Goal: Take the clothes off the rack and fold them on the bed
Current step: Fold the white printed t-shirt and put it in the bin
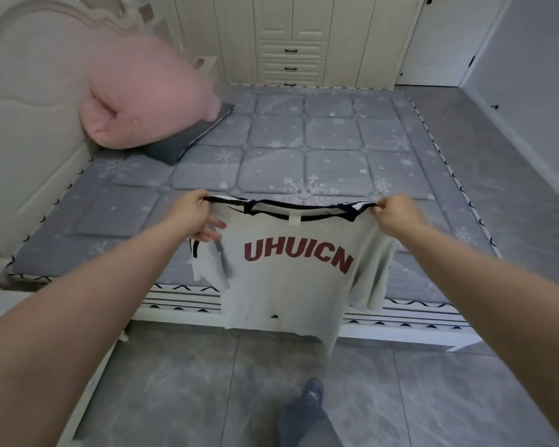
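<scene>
Nearest the camera, the person's socked foot (310,395) stands on the grey tiled floor (181,382) at the near edge of the bed (304,140). Left to right: the left hand (197,217) pinches the left shoulder seam of the grey T-shirt (288,285), thumb and forefinger closed on the fabric, the remaining fingers (215,224) spread loosely beneath it. The shirt hangs stretched between the hands, its red lettering facing the camera, hem dangling below the mattress edge and clear of the bed. The right hand (397,212) grips the right shoulder seam with its fingers curled round the fabric. A pink pillow (142,91) lies at the far left, against the headboard. To do the step well, the person should probably keep the shoulders level and taut, carry the shirt over the mattress, and lower it hem first so that it lies flat and uncreased before folding.
</scene>
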